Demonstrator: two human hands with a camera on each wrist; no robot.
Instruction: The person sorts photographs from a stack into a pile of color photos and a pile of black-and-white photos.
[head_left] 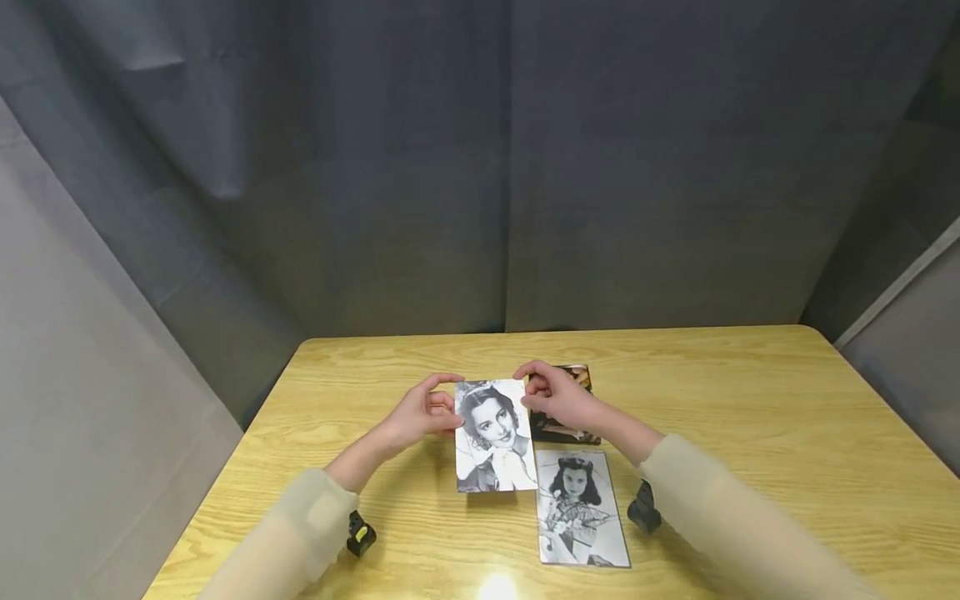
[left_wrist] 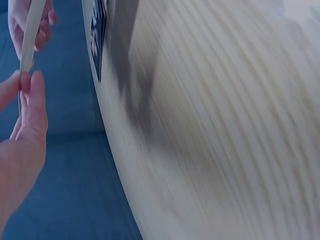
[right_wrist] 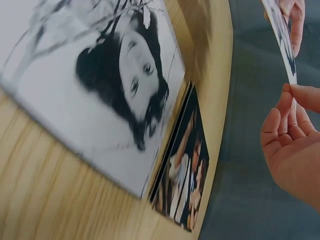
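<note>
Black-and-white portrait photo (head_left: pixel 495 435), a glossy print of a dark-haired woman resting her chin on her hand, is held upright above the table (head_left: pixel 750 400). The left hand (head_left: pixel 422 412) and right hand (head_left: pixel 557 393) pinch its upper edges, fingers (right_wrist: pixel 295 97) clamped on it. A second portrait (head_left: pixel 581 508) and a colour print (head_left: pixel 577 379) lie flat just beside it.

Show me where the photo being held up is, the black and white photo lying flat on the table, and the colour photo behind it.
held photo (head_left: pixel 495 435), head view, middle of the print.
flat black and white photo (head_left: pixel 581 510), head view, its centre.
colour photo (right_wrist: pixel 184 175), right wrist view, middle of its visible face.
</note>
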